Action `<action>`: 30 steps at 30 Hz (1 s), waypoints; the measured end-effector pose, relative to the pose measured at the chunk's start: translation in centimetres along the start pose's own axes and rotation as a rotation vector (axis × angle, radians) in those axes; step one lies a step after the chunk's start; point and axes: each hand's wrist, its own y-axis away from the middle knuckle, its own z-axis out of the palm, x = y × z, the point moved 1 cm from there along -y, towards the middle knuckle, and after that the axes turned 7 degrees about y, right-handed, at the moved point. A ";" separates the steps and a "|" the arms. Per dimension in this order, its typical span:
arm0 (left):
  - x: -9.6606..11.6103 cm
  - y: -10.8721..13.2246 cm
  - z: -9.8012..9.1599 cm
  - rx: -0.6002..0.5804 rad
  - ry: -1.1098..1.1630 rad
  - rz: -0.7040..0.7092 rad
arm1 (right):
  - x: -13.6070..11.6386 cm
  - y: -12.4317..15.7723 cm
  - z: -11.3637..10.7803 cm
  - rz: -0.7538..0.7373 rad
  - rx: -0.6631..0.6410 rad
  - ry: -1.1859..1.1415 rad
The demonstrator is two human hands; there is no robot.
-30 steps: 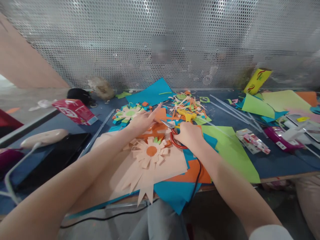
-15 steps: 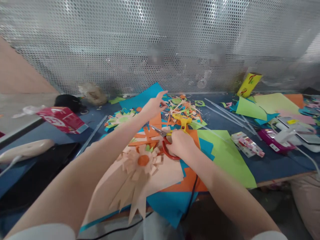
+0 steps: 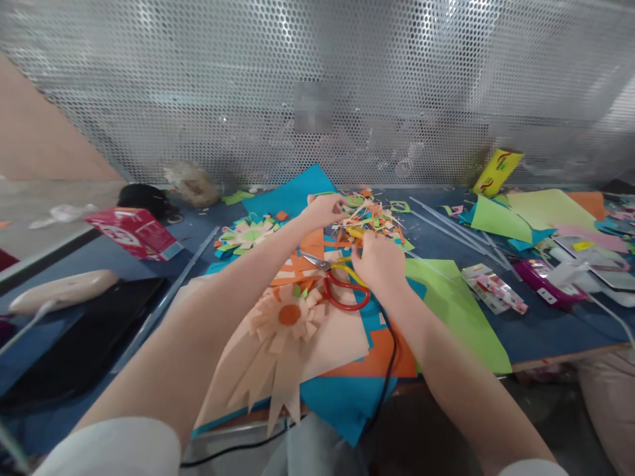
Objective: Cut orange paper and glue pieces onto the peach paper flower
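My right hand [image 3: 380, 259] is closed round a yellow hot glue gun [image 3: 355, 231], most of which the hand covers. Its black cord [image 3: 393, 337] runs down past the table edge. Left of that hand lie scissors [image 3: 347, 305] with red and yellow handles, blades pointing left. My left hand [image 3: 323, 210] reaches over the near side of a heap of paper scraps [image 3: 374, 215], fingers curved and slightly apart. Below my hands rests a peach paper flower [image 3: 290, 315] with an orange centre and ribbon tails. A green-centred paper flower [image 3: 251, 233] sits beyond my left forearm.
Green sheets [image 3: 454, 311], orange sheets [image 3: 381, 357] and blue sheets [image 3: 337, 403] spread over the table. Clear glue sticks [image 3: 446, 228], a small packet [image 3: 493, 289] and a purple device [image 3: 543, 283] stand right. Left are a red box [image 3: 133, 233] and a black tablet-like slab [image 3: 89, 337].
My right hand has left the scissors, now lying free, and moved up and right onto the glue gun. My left hand's raised index finger has curled down toward the scraps.
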 end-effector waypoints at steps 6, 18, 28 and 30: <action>-1.1 3.8 1.1 -0.128 -0.042 0.004 | 1.1 -1.1 1.7 0.154 -0.132 -0.045; -2.9 4.4 3.3 0.026 0.511 -0.047 | 2.1 -2.9 3.5 0.232 -0.238 -0.289; -2.3 4.6 2.7 0.109 0.494 -0.133 | 2.2 -2.9 3.7 0.245 -0.271 -0.353; -2.2 4.4 1.9 0.198 0.459 -0.119 | 2.2 -2.8 3.7 0.237 -0.262 -0.340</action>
